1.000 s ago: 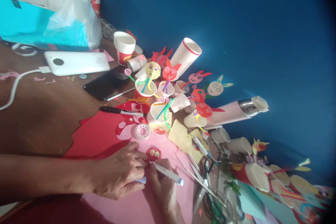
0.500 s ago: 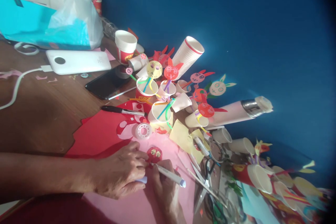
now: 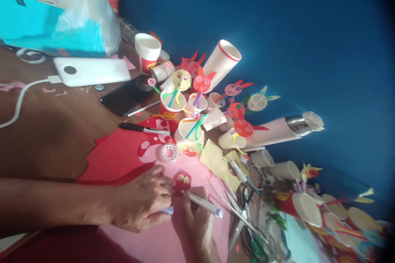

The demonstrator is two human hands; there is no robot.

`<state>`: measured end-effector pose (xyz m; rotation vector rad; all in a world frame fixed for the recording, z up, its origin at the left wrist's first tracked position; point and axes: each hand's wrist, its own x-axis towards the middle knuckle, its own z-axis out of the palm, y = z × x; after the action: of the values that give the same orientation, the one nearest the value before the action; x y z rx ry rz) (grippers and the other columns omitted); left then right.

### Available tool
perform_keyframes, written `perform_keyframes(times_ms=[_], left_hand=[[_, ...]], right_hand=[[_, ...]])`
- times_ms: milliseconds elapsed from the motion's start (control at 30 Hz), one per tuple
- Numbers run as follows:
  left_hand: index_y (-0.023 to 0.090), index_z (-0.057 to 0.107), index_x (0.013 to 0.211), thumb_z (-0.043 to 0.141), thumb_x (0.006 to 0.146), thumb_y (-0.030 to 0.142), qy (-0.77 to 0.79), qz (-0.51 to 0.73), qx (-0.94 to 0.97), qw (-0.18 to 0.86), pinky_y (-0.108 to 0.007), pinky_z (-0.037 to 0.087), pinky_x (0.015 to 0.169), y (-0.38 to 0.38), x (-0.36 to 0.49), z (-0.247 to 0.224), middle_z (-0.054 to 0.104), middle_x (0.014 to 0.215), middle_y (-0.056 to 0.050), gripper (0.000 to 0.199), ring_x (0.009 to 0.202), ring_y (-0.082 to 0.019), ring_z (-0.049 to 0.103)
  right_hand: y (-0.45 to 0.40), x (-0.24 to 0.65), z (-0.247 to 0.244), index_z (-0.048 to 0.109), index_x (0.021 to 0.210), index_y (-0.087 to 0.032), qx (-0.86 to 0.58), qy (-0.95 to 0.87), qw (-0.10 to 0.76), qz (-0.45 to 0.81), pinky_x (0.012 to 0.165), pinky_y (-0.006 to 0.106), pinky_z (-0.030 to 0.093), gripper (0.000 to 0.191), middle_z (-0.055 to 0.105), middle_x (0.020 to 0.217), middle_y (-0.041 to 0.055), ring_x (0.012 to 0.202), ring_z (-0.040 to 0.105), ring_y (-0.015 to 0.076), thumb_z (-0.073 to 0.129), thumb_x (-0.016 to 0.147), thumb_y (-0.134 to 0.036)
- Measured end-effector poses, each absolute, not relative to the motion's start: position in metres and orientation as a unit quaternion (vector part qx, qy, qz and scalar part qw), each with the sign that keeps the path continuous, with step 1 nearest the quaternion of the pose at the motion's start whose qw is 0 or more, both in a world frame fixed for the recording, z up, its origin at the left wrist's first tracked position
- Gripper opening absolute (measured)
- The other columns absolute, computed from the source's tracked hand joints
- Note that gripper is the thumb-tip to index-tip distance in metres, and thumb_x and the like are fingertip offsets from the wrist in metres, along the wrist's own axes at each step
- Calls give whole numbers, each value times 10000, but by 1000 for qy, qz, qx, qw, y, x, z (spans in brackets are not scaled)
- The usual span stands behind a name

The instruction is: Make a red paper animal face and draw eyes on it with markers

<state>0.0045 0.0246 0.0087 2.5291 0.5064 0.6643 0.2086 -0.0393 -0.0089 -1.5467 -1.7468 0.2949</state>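
**Close work on a small paper disc, with little room for a slip**

The left hand (image 3: 142, 199) is curled, its fingertips closed on the edge of a small red paper disc (image 3: 182, 181) with drawn eyes, which lies on a pink paper sheet (image 3: 154, 240) between the two hands. The right hand (image 3: 199, 224) is closed around a white marker (image 3: 206, 204), its tip hidden by the fingers at the disc's lower edge. A pale blue piece, possibly the marker's cap, pokes out beneath the left hand.

The disc is small, so if the left fingers loosen it could skid under the marker and leave a stray line on the pink sheet. Fingers dragged across the eyes could smear them if the ink is wet. Just right of the right hand lie metal scissors (image 3: 243, 218), which a wide wrist swing could strike. Ahead of the hands, a tape roll (image 3: 169, 153) sits near paper cups (image 3: 188, 133) holding colored straws, and a careless reach could tip them.
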Motion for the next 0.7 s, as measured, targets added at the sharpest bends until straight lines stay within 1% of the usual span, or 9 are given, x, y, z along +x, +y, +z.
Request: perform_keyframes(times_ms=[133, 200, 300, 367, 433, 533, 700], left_hand=[[240, 666, 866, 618, 950, 350, 182, 227, 927, 237, -377, 339, 1018, 26, 4, 9, 757, 895, -3, 146, 998, -218, 653], [233, 659, 842, 636, 938, 351, 184, 230, 926, 235, -374, 336, 1018, 26, 4, 10, 755, 894, 2, 154, 987, -214, 653], [228, 644, 825, 637, 937, 345, 188, 231, 925, 238, -377, 324, 1021, 26, 3, 10, 753, 902, 6, 162, 987, -212, 653], [226, 631, 816, 626, 943, 332, 187, 232, 923, 244, -383, 319, 1016, 25, 4, 10, 749, 893, 7, 165, 993, -215, 656], [222, 621, 815, 625, 942, 323, 187, 237, 920, 250, -389, 312, 1012, 25, 4, 10, 747, 887, 8, 162, 1008, -224, 659], [220, 627, 818, 614, 953, 328, 181, 245, 920, 248, -387, 318, 1000, 25, 4, 11, 756, 900, 3, 172, 1008, -228, 661], [209, 626, 779, 619, 955, 323, 183, 245, 923, 232, -383, 329, 981, 26, 5, 16, 750, 861, 3, 211, 984, -226, 670]], right_hand=[[-40, 208, -10, 468, 709, -240, -610, -681, 383, 135, 433, 199, 371, 249, 503, 530, -68, 421, 468, 90, 542, 933, -161], [-41, 207, -12, 481, 721, -240, -624, -646, 411, 160, 426, 196, 372, 241, 515, 536, -67, 431, 471, 95, 534, 949, -180], [-42, 206, -13, 505, 747, -233, -642, -571, 469, 205, 437, 203, 406, 235, 530, 565, -54, 469, 491, 110, 541, 976, -273], [-42, 206, -11, 541, 764, -219, -647, -540, 485, 232, 461, 215, 437, 238, 551, 600, -37, 493, 501, 116, 573, 968, -338], [-41, 205, -7, 566, 773, -209, -648, -549, 476, 228, 439, 206, 418, 243, 541, 604, -40, 470, 466, 103, 588, 963, -359], [-38, 202, -1, 538, 730, -215, -635, -584, 464, 200, 392, 182, 358, 284, 471, 555, -70, 425, 403, 81, 561, 982, -342], [-37, 198, 1, 496, 732, -231, -635, -609, 433, 196, 409, 190, 386, 278, 486, 560, -68, 444, 458, 92, 522, 999, -301]])
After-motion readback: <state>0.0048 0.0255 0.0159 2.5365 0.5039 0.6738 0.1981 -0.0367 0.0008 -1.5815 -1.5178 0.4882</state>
